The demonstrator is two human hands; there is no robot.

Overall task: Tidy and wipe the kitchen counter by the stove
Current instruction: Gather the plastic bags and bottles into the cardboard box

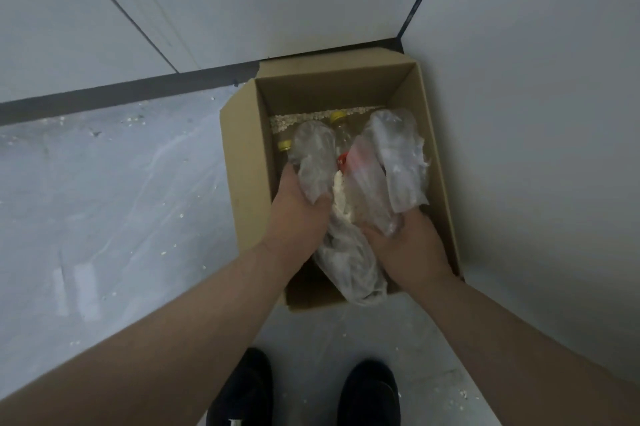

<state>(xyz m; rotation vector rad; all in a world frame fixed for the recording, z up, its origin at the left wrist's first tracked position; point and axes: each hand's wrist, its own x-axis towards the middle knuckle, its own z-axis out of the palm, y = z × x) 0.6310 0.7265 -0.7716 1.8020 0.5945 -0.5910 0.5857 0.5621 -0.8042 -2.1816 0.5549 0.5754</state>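
Note:
An open cardboard box (242,162) stands on the grey floor in a corner. Over its opening my left hand (298,214) grips a crumpled clear plastic wrapper (311,158). My right hand (405,249) grips another clear wrapper (398,162). Between the two hands hangs a clear plastic bag (349,262) with white scraps and something red near its top; it droops over the box's front wall. Inside the box lie bottles with yellow caps (337,116) on a layer of white granules.
White walls (519,113) close the corner to the right of and behind the box, with a dark skirting strip (121,93) along the floor. The floor (104,200) at the left is speckled with white crumbs. My two black shoes (367,391) stand just before the box.

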